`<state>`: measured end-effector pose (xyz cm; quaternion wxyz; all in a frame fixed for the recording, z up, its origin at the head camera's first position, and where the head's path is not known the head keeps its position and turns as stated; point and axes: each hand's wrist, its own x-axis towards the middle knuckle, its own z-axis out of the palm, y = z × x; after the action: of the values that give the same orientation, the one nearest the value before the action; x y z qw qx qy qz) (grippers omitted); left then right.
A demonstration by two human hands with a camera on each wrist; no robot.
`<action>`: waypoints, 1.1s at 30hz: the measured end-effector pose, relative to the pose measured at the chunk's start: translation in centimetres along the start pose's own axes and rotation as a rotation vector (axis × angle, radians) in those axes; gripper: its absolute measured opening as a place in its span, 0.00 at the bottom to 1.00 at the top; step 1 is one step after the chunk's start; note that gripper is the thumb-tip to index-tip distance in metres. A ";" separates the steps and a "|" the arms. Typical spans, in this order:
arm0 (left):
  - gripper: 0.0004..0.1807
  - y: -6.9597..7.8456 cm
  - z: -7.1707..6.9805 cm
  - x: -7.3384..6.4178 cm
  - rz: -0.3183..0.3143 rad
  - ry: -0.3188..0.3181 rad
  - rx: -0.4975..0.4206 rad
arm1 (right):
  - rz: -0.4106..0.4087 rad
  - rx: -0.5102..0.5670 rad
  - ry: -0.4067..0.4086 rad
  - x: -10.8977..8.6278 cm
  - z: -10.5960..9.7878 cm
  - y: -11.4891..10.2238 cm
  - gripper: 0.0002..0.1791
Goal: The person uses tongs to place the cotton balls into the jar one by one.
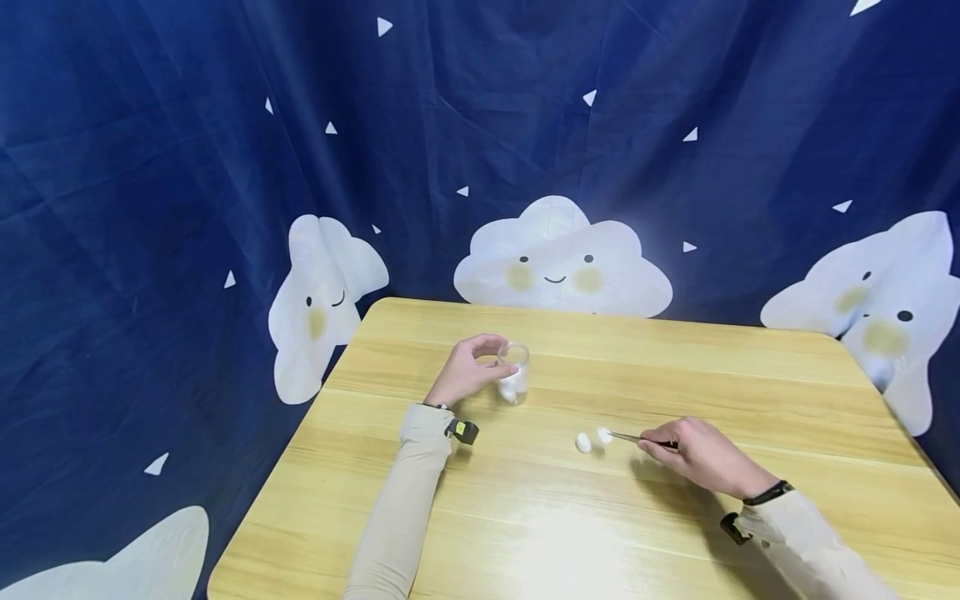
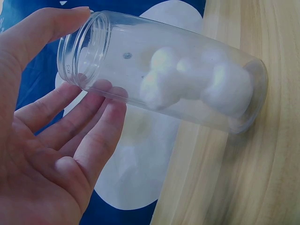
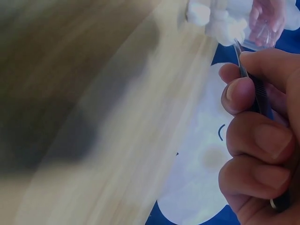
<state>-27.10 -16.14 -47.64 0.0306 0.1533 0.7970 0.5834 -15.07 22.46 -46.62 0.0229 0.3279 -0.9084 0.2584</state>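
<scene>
My left hand (image 1: pixel 467 371) grips a clear open-topped jar (image 1: pixel 516 385) near its mouth, thumb on one side and fingers on the other. Several white cotton balls (image 2: pixel 229 89) lie in the lower part of the jar, which is roughly upright in the head view. Between the thumb and fingers of my right hand (image 1: pixel 705 457) is a pair of metal tweezers (image 1: pixel 627 436). At the tweezers' tips is one cotton ball (image 1: pixel 603 435), seemingly raised just off the table. Beside it another cotton ball (image 1: pixel 583 442) lies on the wood.
The light wooden table (image 1: pixel 420 533) spreads under both hands, with a bright glare near its front. Behind it hangs a dark blue curtain (image 1: pixel 510 100) with white clouds and small triangles. Each wrist wears a strap with a small black camera (image 1: pixel 463 431).
</scene>
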 end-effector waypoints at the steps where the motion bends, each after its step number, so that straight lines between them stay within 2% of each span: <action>1: 0.28 0.0 0.0 0.0 0.002 0.000 0.000 | 0.000 0.002 -0.003 0.1 -0.1 0.1 0.07; 14: 0.28 0.2 0.1 -0.1 -0.002 0.011 0.025 | 0.001 -0.010 -0.009 1.9 -0.9 0.2 0.08; 24: 0.28 0.1 0.1 -0.1 -0.002 0.007 0.016 | -0.025 -0.026 0.036 3.1 -1.5 0.4 0.07; 33: 0.27 -0.2 0.2 -0.1 0.001 0.008 0.002 | -0.025 -0.042 0.039 4.1 -2.3 0.1 0.07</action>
<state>-26.99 -16.03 -47.88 0.0271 0.1516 0.7977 0.5830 -18.62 21.21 -43.79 0.0507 0.3336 -0.9088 0.2454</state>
